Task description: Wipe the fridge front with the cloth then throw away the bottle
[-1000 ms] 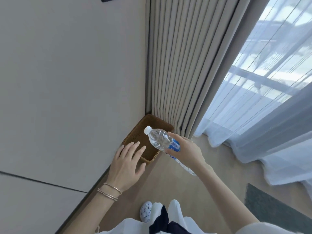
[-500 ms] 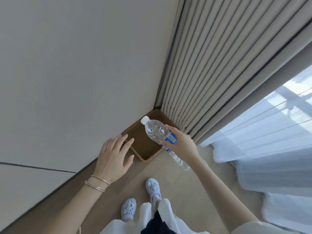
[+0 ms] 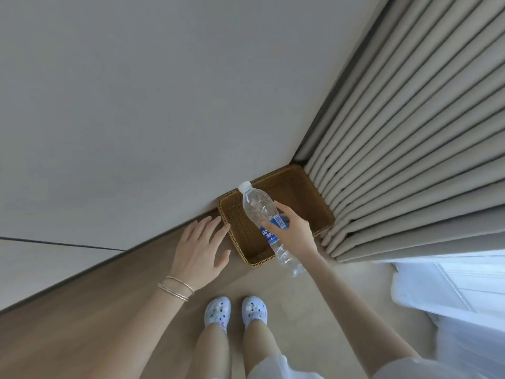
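The left hand [image 3: 200, 250] hangs spread and empty just beside the basket [image 3: 297, 187]. The right hand [image 3: 293, 233] has its grip wrapped round the bottle [image 3: 257, 206] at the blue label, cap tilted over the basket. I'd lower it over the middle before letting go, since the wall [image 3: 164, 105] and curtain [image 3: 396, 160] crowd the far sides.

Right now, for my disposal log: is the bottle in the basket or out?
Out: the right hand grips the bottle at its blue label, tilted over the wicker basket.

Home corner: curtains [image 3: 410, 160], wicker basket [image 3: 297, 187].
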The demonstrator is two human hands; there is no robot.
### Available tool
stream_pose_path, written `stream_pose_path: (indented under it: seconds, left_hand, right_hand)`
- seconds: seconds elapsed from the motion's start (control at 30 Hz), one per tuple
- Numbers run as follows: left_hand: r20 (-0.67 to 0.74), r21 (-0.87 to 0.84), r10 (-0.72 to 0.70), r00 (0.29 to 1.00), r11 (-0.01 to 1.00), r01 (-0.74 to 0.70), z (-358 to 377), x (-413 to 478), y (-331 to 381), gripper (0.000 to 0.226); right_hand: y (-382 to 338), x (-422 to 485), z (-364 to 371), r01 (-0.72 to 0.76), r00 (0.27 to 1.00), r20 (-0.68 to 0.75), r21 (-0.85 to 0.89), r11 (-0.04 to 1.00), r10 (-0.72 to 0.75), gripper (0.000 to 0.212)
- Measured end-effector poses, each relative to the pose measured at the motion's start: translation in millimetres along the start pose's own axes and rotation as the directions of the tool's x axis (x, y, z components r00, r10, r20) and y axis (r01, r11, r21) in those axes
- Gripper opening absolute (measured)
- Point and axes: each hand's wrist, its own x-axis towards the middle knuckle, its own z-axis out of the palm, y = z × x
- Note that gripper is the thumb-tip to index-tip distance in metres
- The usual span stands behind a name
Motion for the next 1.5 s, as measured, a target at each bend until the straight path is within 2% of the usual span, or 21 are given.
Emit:
stream_pose_path:
  seconds: [0.37, 0.63, 0.77, 1.0, 1.2, 1.5]
  left_hand:
    - [0.054, 0.089, 0.079, 0.995, 0.992, -0.084, 264, 101, -82, 0.057]
    - [0.012, 0.105, 0.106, 0.994, 0.989, -0.107, 400, 136, -123, 0.056]
    - [-0.066, 0.105, 0.141, 0.988, 0.985, -0.133, 429, 141, -131, 0.054]
    - [-0.155, 0.131, 0.194, 0.969, 0.976, -0.174, 437, 145, -136, 0.05]
    - [-0.148, 0.152, 0.202, 0.968, 0.972, -0.18, 436, 144, -138, 0.051]
    - [-0.149, 0.164, 0.232, 0.961, 0.964, -0.207, 437, 144, -142, 0.052]
  right_hand:
    - [167, 200, 147, 0.016, 1.0, 0.002, 0.022, 1.0, -0.016, 0.065]
    - [282, 294, 239, 0.016, 0.996, 0.091, -0.028, 0.999, -0.013, 0.066]
    - [319, 322, 272, 0.025, 0.995, 0.101, -0.091, 0.995, -0.016, 0.067]
    - [339, 338, 297, 0.01, 0.991, 0.133, -0.163, 0.987, 0.012, 0.064]
    - [339, 341, 302, -0.055, 0.986, 0.146, -0.163, 0.985, 0.079, 0.058]
    - [336, 335, 297, -0.022, 0.978, 0.2, -0.167, 0.986, 0.056, 0.068]
